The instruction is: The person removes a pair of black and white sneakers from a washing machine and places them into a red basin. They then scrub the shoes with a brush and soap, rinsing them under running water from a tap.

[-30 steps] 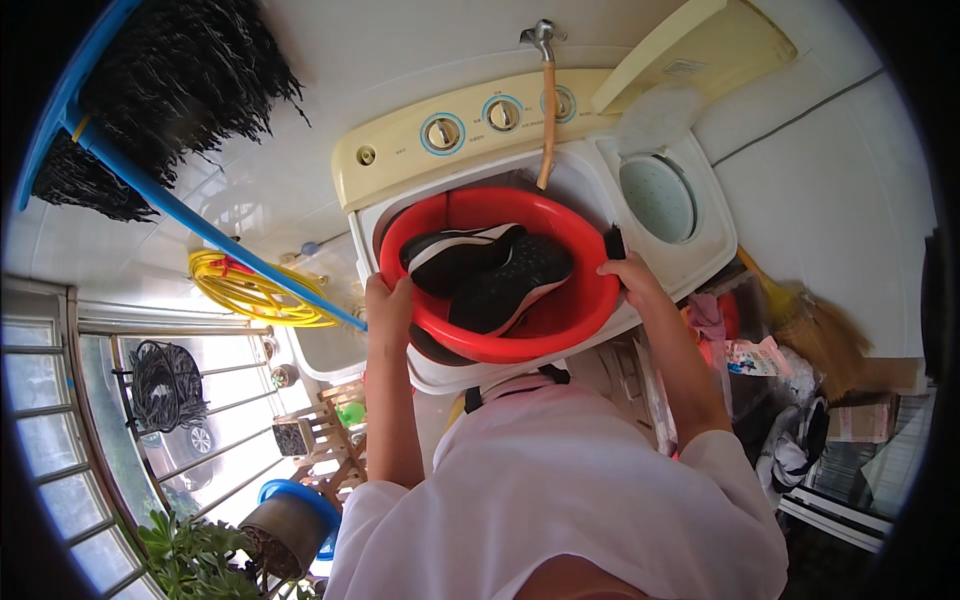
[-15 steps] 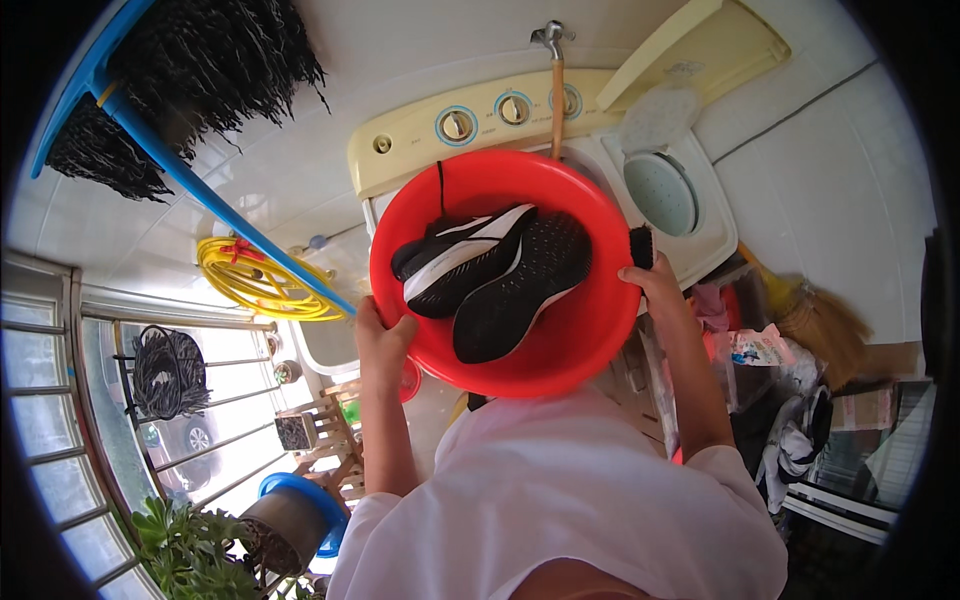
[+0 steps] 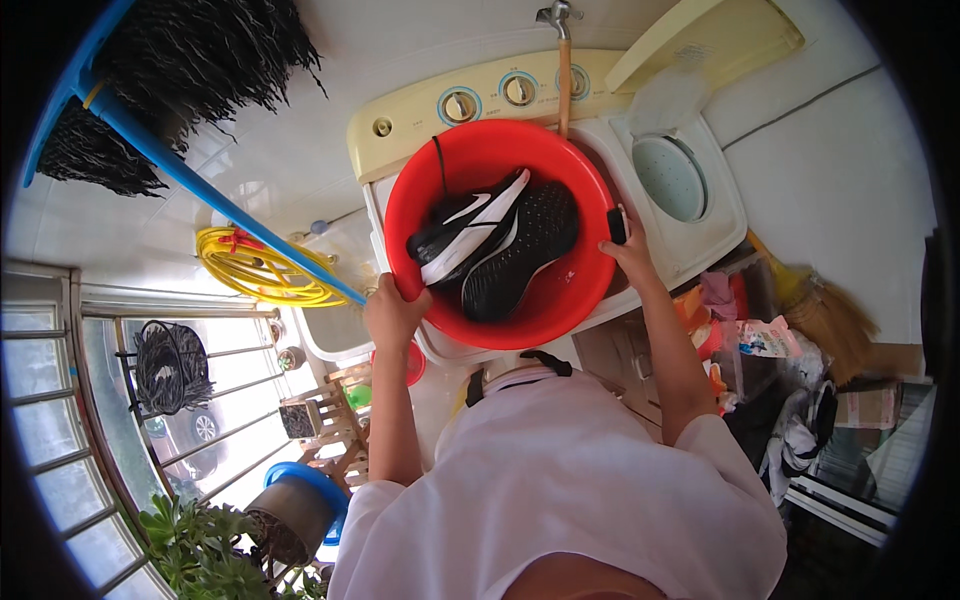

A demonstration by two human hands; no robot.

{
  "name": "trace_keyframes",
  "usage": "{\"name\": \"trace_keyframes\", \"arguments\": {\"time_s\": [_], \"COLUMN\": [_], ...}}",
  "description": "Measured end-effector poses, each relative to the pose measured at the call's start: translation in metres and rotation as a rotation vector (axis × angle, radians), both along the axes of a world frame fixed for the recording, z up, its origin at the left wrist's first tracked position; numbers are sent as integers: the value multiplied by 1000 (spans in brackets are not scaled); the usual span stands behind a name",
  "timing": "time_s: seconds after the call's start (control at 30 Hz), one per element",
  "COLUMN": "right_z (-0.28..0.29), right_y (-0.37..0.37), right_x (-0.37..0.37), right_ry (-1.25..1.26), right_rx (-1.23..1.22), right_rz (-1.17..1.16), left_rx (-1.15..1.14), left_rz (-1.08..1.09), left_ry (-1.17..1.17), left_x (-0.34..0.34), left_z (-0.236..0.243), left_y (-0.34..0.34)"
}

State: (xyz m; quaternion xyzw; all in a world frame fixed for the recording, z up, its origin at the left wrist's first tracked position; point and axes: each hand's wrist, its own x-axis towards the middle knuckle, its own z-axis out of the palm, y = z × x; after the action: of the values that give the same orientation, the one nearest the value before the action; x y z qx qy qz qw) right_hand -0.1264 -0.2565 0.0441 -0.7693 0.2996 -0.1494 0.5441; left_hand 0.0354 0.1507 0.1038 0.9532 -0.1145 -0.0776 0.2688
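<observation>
Red basin [image 3: 545, 318] is being held over the washing machine [image 3: 398, 150]; whether it is touching, I cannot tell. It is looking stiff and light, but two black shoes [image 3: 522, 255] are probably making it heavier. The left hand [image 3: 395, 315] is pinching its left rim; the right hand [image 3: 634, 258] is gripping the right rim and a small black thing [image 3: 617, 226]. Both sides are looking good for holding.

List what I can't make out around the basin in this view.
All in the head view:
Washing machine: much of its tub is covered by the red basin.
Red basin's floor: partly hidden under the shoes.
Left hand: fingertips hidden behind the red basin.
Tap: top cut off by the upper edge.
Dials: markings too small.
</observation>
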Motion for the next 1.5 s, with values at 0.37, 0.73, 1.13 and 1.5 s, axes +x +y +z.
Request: {"name": "trace_keyframes", "arguments": {"time_s": [0.37,0.73,1.13,1.5], "right_z": [7,37,19,12], "right_y": [13,95,84,87], "right_x": [1,39,51,60], "right_ry": [86,87,51,67], "right_rx": [-474,-468,-304,589], "right_rz": [-182,191,96,14], "left_rx": [221,-33,-22,-155], "left_rz": [-214,-299,-311,-146], "left_ry": [-180,205,-678,-544], "left_x": [7,87,13,18], "left_z": [45,-5,8,6], "left_y": [-23,-101,-115,-112]}}
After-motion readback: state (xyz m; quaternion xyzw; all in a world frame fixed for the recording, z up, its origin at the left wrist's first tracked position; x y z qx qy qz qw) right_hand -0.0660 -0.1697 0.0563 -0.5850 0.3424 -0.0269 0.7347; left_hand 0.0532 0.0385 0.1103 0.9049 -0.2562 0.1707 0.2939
